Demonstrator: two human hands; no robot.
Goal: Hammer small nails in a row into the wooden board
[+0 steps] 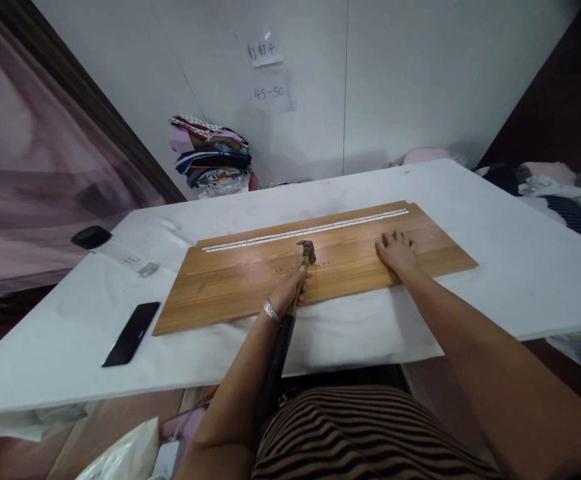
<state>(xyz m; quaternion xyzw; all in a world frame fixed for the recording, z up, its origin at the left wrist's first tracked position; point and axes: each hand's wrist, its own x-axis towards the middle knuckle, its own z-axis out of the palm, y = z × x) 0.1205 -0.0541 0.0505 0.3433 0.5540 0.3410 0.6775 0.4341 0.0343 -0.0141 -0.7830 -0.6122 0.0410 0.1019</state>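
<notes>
My left hand, with a silver bracelet at the wrist, is wrapped round the upper handle of a claw hammer. The hammer's rusty head is over the middle of a wooden board; whether it touches the wood I cannot tell. A row of small dark nails or holes runs along the board on either side of the hammer. My right hand rests on the board's right part, fingers spread and slightly bent, holding nothing. Two white strips lie along the board's far edge.
A black phone lies on the white table left of the board. Farther back is a clear container with a black lid. Folded clothes are stacked by the wall. More cloth lies beyond the table's right side.
</notes>
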